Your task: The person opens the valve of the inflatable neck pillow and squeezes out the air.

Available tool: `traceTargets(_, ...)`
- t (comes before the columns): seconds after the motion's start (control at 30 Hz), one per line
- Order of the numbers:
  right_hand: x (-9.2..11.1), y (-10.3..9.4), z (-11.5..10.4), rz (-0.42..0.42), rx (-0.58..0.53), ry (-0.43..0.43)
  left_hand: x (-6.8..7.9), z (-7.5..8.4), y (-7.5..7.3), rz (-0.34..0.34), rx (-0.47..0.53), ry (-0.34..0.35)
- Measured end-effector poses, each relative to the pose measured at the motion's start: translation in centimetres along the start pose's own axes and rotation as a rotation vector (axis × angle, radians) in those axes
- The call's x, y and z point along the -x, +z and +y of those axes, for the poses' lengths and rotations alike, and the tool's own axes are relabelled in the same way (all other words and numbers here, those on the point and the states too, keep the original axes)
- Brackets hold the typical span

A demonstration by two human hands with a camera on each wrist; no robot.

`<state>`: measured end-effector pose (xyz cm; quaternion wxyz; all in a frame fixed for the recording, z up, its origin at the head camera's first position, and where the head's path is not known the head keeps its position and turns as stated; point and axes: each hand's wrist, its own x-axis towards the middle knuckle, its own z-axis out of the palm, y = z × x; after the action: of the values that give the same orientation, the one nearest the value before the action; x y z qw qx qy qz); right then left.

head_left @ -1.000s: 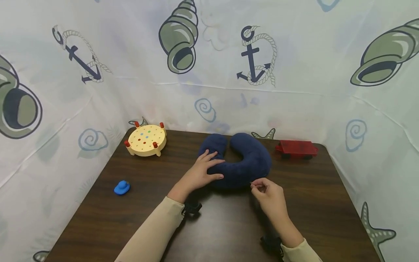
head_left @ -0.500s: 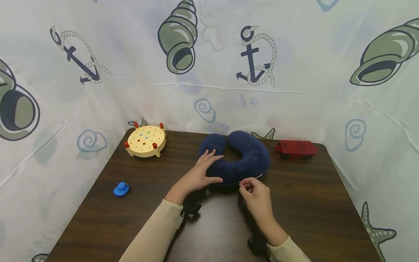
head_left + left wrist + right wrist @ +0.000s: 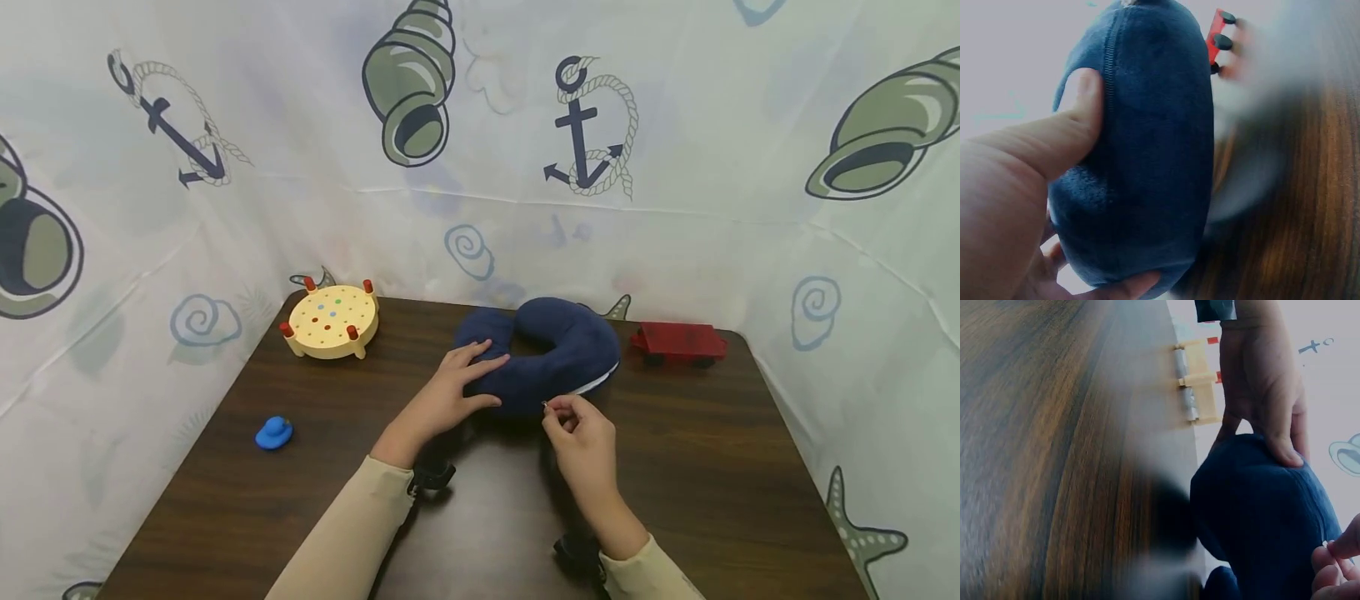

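Observation:
A navy U-shaped neck pillow (image 3: pixel 573 354) lies on the dark wooden table, its two ends toward the back. My left hand (image 3: pixel 446 396) grips its left side, with the thumb by the zipper (image 3: pixel 1109 62) and the fingertips underneath in the left wrist view. At the pillow's front edge, my right hand (image 3: pixel 588 437) pinches the small zipper pull (image 3: pixel 1325 544) between thumb and forefinger. Right of that hand, a white strip (image 3: pixel 597 383) shows along the parted zipper. Between the left thumb and the pull, the zipper teeth are closed.
At the back left stands a round yellow toy (image 3: pixel 333 321) with red-tipped pegs and coloured dots. A blue rubber duck (image 3: pixel 274 432) sits on the left, and a red toy wagon (image 3: pixel 680 342) is at the back right. A printed fabric sheet (image 3: pixel 510 242) surrounds the table.
My right hand has moved left along the pillow's front edge with the zipper pull. Behind it the white strip has appeared and grown longer. My left hand stays on the pillow's left side.

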<state>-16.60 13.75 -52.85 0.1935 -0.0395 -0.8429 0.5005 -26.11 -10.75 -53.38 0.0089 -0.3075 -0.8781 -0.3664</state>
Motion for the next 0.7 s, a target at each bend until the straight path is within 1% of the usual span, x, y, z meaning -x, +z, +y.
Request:
traceTargets(0.1, 0.0, 0.4, 0.0, 0.019, 0.014, -0.016, 0.0, -0.1, 0.1, -0.005, 0.007, -0.007)
traceTargets(0.17, 0.2, 0.6, 0.0, 0.023, 0.022, -0.028, 0.0, -0.2, 0.3, 0.005, 0.010, -0.018)
traceTargets(0.23, 0.5, 0.8, -0.1, 0.022, 0.030, -0.046, 0.0, -0.3, 0.5, 0.027, 0.006, -0.032)
traceTargets(0.33, 0.9, 1.3, -0.2, 0.020, 0.042, -0.086, -0.2, -0.2, 1.1, 0.084, -0.021, -0.043)
traceTargets(0.47, 1.1, 1.9, -0.6, 0.023, 0.060, -0.147, -0.7, 0.3, 2.0, 0.142, -0.050, -0.067)
traceTargets(0.57, 1.2, 2.4, -1.0, 0.031, 0.082, -0.187, -0.8, 0.8, 2.3, 0.165, -0.051, -0.091)
traceTargets(0.7, 1.4, 3.2, -1.3, 0.039, 0.114, -0.214, -0.8, 1.2, 2.3, 0.194, -0.046, -0.107)
